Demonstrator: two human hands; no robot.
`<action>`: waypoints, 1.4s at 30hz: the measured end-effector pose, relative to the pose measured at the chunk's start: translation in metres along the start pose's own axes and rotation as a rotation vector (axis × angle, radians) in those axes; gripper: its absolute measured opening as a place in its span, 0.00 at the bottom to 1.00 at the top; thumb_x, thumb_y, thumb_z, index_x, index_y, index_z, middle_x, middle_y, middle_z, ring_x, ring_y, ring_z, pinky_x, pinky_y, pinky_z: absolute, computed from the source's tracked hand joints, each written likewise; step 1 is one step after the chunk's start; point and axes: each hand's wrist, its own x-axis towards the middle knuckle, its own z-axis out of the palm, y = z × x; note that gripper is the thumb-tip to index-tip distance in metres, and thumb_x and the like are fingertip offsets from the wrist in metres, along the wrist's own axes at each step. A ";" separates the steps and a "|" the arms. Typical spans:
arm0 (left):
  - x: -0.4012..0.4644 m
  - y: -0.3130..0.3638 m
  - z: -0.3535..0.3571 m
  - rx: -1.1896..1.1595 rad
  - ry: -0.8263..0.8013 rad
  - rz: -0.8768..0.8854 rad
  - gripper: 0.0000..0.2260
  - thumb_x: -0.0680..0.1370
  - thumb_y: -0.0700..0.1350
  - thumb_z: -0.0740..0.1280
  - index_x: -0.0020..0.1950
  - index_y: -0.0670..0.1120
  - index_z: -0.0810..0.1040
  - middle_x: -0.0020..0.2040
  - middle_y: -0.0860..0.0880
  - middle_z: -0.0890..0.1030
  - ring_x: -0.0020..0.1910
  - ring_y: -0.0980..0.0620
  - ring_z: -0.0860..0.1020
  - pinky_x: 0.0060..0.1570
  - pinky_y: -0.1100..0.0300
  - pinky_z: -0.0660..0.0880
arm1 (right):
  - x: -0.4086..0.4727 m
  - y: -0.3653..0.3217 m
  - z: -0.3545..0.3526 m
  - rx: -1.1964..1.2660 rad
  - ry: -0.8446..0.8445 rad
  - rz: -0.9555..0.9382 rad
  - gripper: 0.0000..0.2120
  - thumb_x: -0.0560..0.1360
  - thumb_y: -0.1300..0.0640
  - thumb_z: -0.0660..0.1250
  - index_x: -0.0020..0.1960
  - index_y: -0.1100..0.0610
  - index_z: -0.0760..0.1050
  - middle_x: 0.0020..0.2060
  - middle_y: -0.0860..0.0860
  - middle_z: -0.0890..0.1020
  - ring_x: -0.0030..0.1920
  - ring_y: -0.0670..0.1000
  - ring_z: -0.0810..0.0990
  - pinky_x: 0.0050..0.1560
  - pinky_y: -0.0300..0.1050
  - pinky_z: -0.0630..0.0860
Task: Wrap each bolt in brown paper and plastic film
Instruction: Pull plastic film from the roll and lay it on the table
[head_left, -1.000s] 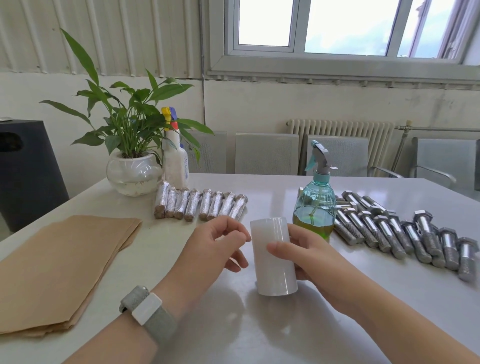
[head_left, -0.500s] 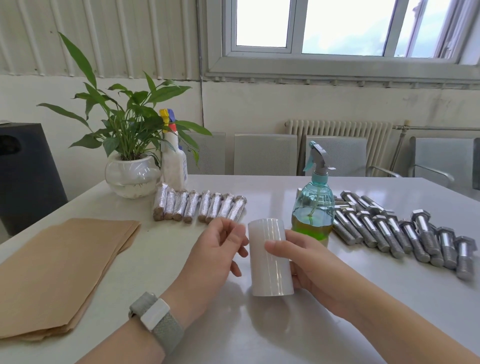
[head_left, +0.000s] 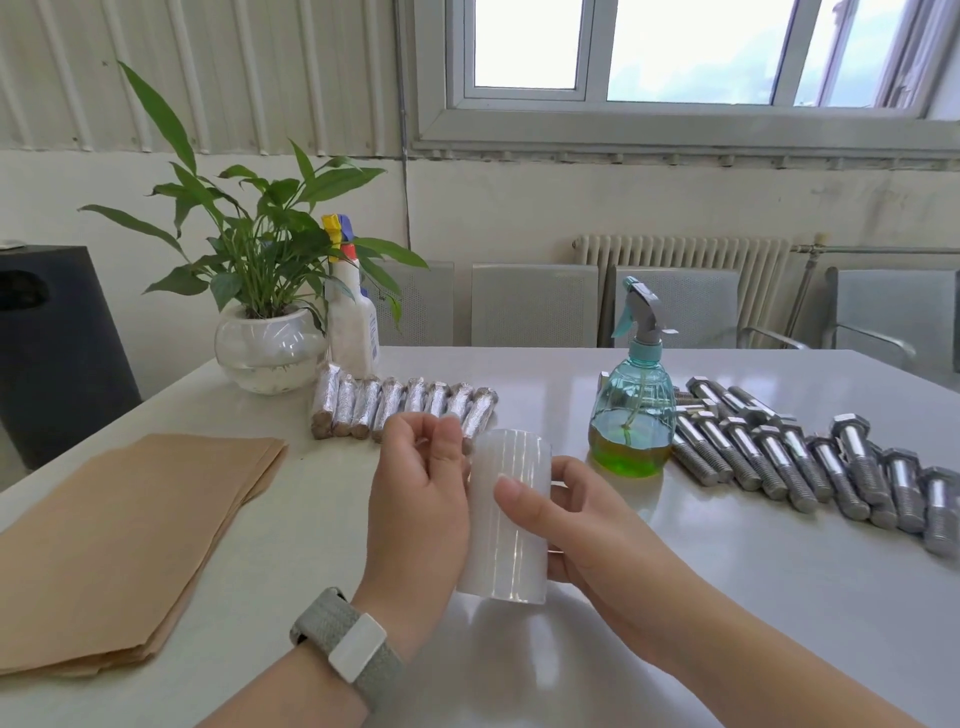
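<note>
Hands (head_left: 415, 499) around upright film roll (head_left: 506, 519)

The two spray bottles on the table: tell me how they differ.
The teal spray bottle is clear, round-bellied and holds green liquid low down; the white spray bottle is opaque and slimmer. The teal one stands beside the bare bolts, the white one by the potted plant. Both stand upright.

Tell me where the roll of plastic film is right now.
In the head view, the roll of plastic film sits centre-front above the table, gripped by the right hand, left hand alongside.
</note>
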 end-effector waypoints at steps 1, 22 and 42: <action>0.000 0.000 0.000 0.029 -0.003 0.031 0.11 0.76 0.61 0.58 0.45 0.54 0.69 0.33 0.57 0.79 0.31 0.59 0.76 0.33 0.69 0.71 | 0.000 0.000 0.001 -0.008 0.021 -0.009 0.31 0.63 0.43 0.77 0.61 0.55 0.73 0.52 0.53 0.85 0.51 0.53 0.85 0.55 0.59 0.80; 0.006 -0.017 0.004 0.203 -0.153 -0.100 0.09 0.83 0.53 0.57 0.47 0.50 0.68 0.26 0.53 0.75 0.26 0.57 0.73 0.31 0.64 0.70 | 0.004 0.004 0.002 -0.073 0.262 0.046 0.32 0.58 0.43 0.80 0.56 0.52 0.72 0.46 0.51 0.84 0.42 0.48 0.85 0.42 0.46 0.81; -0.004 0.003 0.007 -0.127 -0.140 -0.010 0.10 0.80 0.58 0.54 0.44 0.53 0.65 0.27 0.53 0.66 0.21 0.51 0.64 0.20 0.59 0.65 | -0.001 -0.005 0.004 0.219 0.037 0.151 0.36 0.65 0.39 0.77 0.62 0.61 0.72 0.41 0.58 0.83 0.40 0.57 0.83 0.48 0.53 0.80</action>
